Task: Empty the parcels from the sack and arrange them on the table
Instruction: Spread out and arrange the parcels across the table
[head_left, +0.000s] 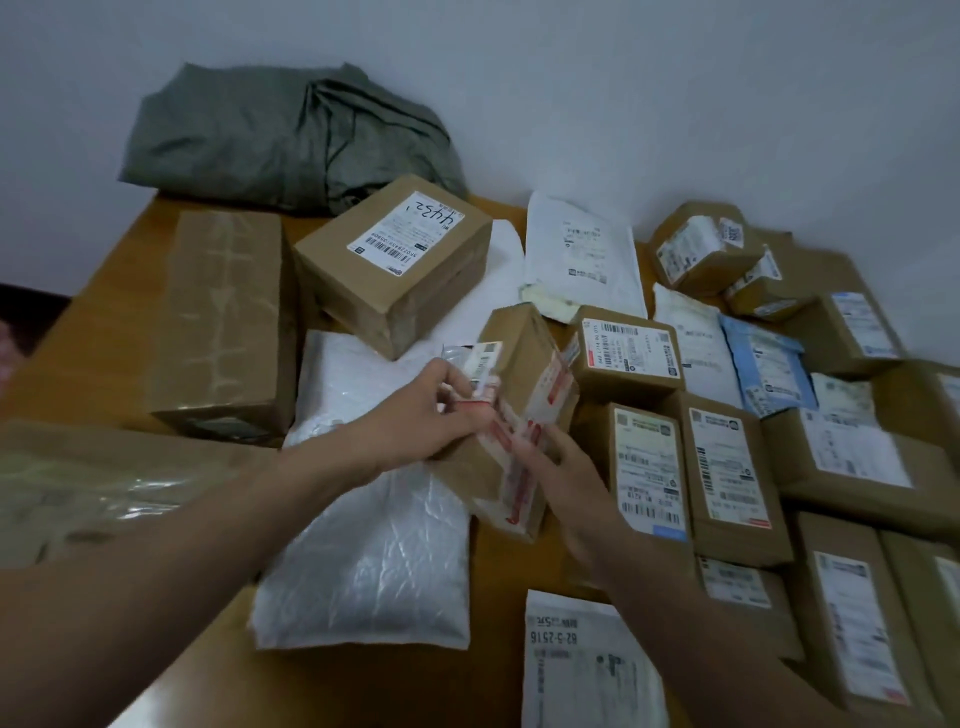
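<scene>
A small brown cardboard parcel (524, 395) with red-and-white tape is tilted above the wooden table (109, 332) at the centre. My left hand (431, 415) grips its left edge near the label. My right hand (558, 467) holds its lower right side with curled fingers. The grey-green sack (270, 140) lies crumpled and flat at the table's far left corner. Several parcels lie around the held one: a big labelled box (395, 265), a long taped box (223, 322) and a white padded bag (374, 519).
Rows of labelled brown boxes (727, 467) and white and blue mailer bags (769, 369) fill the right half of the table. A white bag (587, 670) lies at the front edge. Another taped box (93, 483) sits at the near left. A pale wall stands behind.
</scene>
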